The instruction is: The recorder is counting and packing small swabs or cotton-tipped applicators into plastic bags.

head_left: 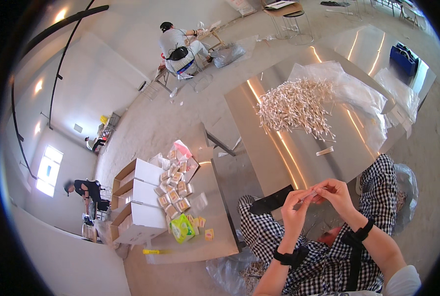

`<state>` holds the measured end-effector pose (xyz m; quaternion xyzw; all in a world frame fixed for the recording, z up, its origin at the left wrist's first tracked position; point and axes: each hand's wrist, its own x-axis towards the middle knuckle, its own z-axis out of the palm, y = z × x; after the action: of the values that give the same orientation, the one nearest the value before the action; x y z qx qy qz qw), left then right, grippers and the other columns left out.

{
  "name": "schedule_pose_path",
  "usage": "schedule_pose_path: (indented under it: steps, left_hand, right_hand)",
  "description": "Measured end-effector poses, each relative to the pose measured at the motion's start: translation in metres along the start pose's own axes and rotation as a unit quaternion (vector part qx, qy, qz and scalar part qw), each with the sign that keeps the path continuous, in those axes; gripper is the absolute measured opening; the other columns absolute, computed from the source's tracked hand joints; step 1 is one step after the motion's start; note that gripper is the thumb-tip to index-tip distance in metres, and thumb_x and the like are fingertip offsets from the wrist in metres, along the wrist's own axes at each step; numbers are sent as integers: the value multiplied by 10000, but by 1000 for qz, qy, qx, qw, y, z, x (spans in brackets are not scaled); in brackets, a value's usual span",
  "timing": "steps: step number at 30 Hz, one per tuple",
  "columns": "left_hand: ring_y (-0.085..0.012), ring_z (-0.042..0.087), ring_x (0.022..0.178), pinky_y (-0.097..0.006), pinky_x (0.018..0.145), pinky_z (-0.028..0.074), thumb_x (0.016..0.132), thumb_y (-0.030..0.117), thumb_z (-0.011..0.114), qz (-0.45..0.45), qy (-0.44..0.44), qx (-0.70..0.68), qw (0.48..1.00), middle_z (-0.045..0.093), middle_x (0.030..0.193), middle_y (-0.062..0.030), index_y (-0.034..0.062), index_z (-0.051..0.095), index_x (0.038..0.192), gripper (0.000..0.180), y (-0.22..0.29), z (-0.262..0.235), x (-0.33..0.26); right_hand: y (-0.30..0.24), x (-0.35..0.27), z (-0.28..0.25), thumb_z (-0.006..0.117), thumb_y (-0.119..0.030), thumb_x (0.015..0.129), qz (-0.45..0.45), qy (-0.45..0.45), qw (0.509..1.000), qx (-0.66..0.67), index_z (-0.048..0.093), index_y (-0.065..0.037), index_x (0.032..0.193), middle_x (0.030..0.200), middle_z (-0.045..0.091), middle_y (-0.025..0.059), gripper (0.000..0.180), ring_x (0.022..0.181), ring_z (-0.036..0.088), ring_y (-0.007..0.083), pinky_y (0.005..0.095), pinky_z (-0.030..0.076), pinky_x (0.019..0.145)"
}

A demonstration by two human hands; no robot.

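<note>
Metal table (259, 153), swab pile (295, 106) atop — nearer us than the pile, our left hand (294, 201) and right hand (335, 193) meet, fingertips together; contents we cannot tell.

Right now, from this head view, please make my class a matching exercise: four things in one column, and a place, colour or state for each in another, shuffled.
Column one
1. Cotton swabs
2. Cartons
3. Soft packet
4. Left hand and right hand

Column two
A. White, standing in a row
B. Close together, fingers bent
C. Loosely heaped on the metal table ahead
D. Mostly bright green

Pairs: 1-C; 2-A; 3-D; 4-B
</note>
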<state>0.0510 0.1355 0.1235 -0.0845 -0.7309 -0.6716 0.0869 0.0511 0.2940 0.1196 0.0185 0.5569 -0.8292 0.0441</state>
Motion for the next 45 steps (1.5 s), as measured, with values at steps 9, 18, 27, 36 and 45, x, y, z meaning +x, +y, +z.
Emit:
schedule_pose_path:
  steps: [9,18,27,36,45]
  left_hand:
    - [-121,628,848,-235,766,489,880,63,719,-79,6,5,997,694,930,-51,11,751,980,117,-67,10,4]
    - [-162,615,809,-264,728,488,872,65,712,-23,62,76,995,685,903,-61,23,749,959,104,-65,11,-5]
    - [-59,552,672,-215,612,442,904,159,711,-98,207,-38,973,655,812,-1,1,711,938,161,-53,-62,10]
    - [-169,645,1006,-307,876,504,938,70,610,24,550,-148,821,659,1070,-89,20,638,1059,134,-35,-306,30]
    - [-370,458,1319,-445,1120,351,804,43,630,-137,161,552,806,523,1388,-206,25,634,1158,355,-148,-331,1]
  right_hand:
    - [57,22,-31,597,-22,958,41,24,998,-47,656,72,1029,1000,718,140,132,830,720,189,294,606,744]
    - [57,26,-27,616,-40,950,30,36,992,-119,671,59,993,920,716,104,122,820,709,168,282,589,719]
    - [48,13,-76,555,-150,993,83,78,984,-139,603,-45,1232,1077,692,80,266,811,679,153,266,549,651]
    - [58,-9,-160,584,-141,988,70,204,973,-82,644,-74,1166,977,694,12,200,753,641,61,185,497,624]
    - [54,-9,-129,553,-133,1002,90,151,978,-115,638,-65,1114,945,678,2,156,752,612,59,191,478,625]
